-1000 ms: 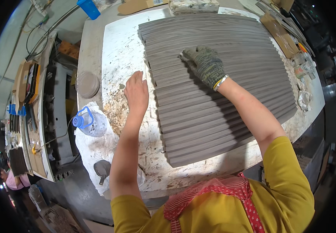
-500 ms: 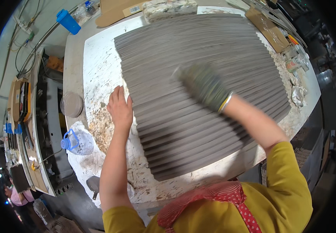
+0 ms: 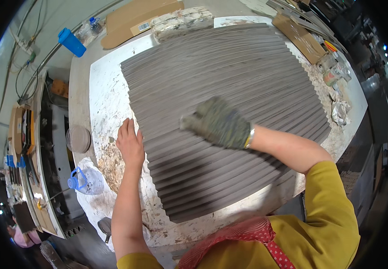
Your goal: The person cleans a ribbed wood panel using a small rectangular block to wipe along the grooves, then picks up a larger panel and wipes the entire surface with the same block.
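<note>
A large grey-brown ribbed panel [image 3: 229, 76], with long ridges running side to side, lies flat on the white, stained table top [image 3: 109, 89]. My bare left hand [image 3: 131, 144] rests at the panel's left edge, fingers stretched out and flat. In a dark green-grey work glove, my right hand [image 3: 220, 123] is over the middle of the panel, its fingers curled. Something small and pale [image 3: 184, 123] shows at the gloved fingertips; blur and the glove hide what it is.
At the left stand a clear jug with a blue handle [image 3: 88, 181] and a round clear lidded tub [image 3: 78, 139]. A blue cup [image 3: 71, 42], cardboard [image 3: 135, 18] and a wrapped block [image 3: 182, 23] line the far side. Jars [image 3: 337, 71] and crumpled foil [image 3: 340, 112] sit right.
My gloved right hand has moved left and toward me across the ridges. My left hand stays at the panel's left edge. The whole view has shifted slightly.
</note>
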Tool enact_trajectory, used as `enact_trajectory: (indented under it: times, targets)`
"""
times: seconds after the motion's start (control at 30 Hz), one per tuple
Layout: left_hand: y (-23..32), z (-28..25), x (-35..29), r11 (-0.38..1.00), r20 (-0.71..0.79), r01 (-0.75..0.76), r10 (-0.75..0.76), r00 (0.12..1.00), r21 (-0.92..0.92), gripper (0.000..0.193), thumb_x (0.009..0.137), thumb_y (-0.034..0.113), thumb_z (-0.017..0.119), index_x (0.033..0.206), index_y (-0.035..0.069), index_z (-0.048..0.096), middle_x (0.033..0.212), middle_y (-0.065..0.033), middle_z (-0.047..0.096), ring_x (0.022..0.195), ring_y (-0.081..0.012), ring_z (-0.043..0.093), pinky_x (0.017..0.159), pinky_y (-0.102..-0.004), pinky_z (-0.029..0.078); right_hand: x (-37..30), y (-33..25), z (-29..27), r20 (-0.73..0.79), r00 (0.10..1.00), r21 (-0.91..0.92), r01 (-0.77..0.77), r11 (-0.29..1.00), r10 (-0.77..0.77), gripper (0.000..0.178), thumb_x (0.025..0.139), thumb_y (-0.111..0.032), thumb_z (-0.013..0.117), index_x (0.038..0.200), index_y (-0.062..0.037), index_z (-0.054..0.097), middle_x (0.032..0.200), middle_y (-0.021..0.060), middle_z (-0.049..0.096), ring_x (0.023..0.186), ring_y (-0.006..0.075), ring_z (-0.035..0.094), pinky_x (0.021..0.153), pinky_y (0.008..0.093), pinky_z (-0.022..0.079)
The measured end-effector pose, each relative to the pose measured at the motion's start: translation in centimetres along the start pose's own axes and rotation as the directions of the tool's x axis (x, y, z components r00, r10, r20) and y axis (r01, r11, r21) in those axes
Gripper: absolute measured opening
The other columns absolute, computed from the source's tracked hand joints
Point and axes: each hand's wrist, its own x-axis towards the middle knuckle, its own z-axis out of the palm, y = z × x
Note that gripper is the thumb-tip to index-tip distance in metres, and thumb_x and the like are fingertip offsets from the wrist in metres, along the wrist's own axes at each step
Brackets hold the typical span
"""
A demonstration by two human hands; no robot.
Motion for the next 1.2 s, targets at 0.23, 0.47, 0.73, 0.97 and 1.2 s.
enact_trajectory:
  times: [0.23,0.47,0.73,0.97,1.2]
  targets:
    - [-1.0,-0.1,-0.2,0.999,-0.050,-0.024,0.023,0.999,-0.032,0.046,0.092,0.019,0.054,0.136,0.006,0.047,0.142,-0.0092,0.044,0.131,-0.0290,0.040,0.104,-0.0465,0.031,-2.1,15.0,0.9,-0.199,0.850,-0.048,-0.506,0.861,0.488,0.027,0.089,-0.014,0.051,0.112,-0.0152,0.065,0.095,0.0161,0.066,0.089,0.0325,0.063,0.084,0.0458,0.049]
    - [-1.5,-1.2,-0.2,0.999,-0.067,-0.032,0.030,0.997,-0.037,0.047,0.092,0.021,0.054,0.136,0.005,0.048,0.141,-0.0114,0.045,0.130,-0.0304,0.040,0.103,-0.0470,0.032,-1.3,13.8,-0.6,-0.132,0.845,-0.161,-0.535,0.830,0.519,0.027,0.089,-0.020,0.056,0.114,-0.0148,0.063,0.100,0.0174,0.064,0.093,0.0346,0.061,0.084,0.0469,0.048]
    - [-0.3,-1.0,-0.1,0.999,-0.035,0.029,-0.030,0.999,-0.018,0.046,0.093,0.024,0.055,0.134,0.005,0.050,0.140,-0.0116,0.045,0.130,-0.0298,0.040,0.103,-0.0496,0.031,8.0,0.0,2.5,-0.166,0.966,-0.019,0.196,0.980,-0.197,0.024,0.085,-0.022,0.058,0.109,-0.0197,0.061,0.080,0.0080,0.061,0.077,0.0254,0.060,0.068,0.0432,0.047]
    - [-0.6,-1.1,-0.6,0.999,-0.089,0.011,-0.016,0.996,-0.051,0.044,0.092,0.023,0.057,0.132,0.005,0.051,0.140,-0.0107,0.046,0.130,-0.0299,0.041,0.103,-0.0482,0.032,12.8,-2.7,1.9,-0.032,0.986,-0.032,0.165,0.986,-0.166,0.028,0.081,-0.020,0.063,0.109,-0.0158,0.061,0.084,0.0113,0.063,0.081,0.0296,0.062,0.071,0.0435,0.047]
    - [-0.8,-0.8,-0.6,0.994,-0.084,-0.004,-0.005,0.996,-0.106,0.043,0.093,0.024,0.056,0.132,0.006,0.051,0.139,-0.0101,0.046,0.130,-0.0294,0.040,0.104,-0.0478,0.031,17.5,-1.2,4.7,-0.044,0.999,-0.079,0.009,0.997,-0.012,0.027,0.079,-0.015,0.064,0.106,-0.0135,0.065,0.086,0.0139,0.065,0.086,0.0304,0.064,0.073,0.0458,0.049]
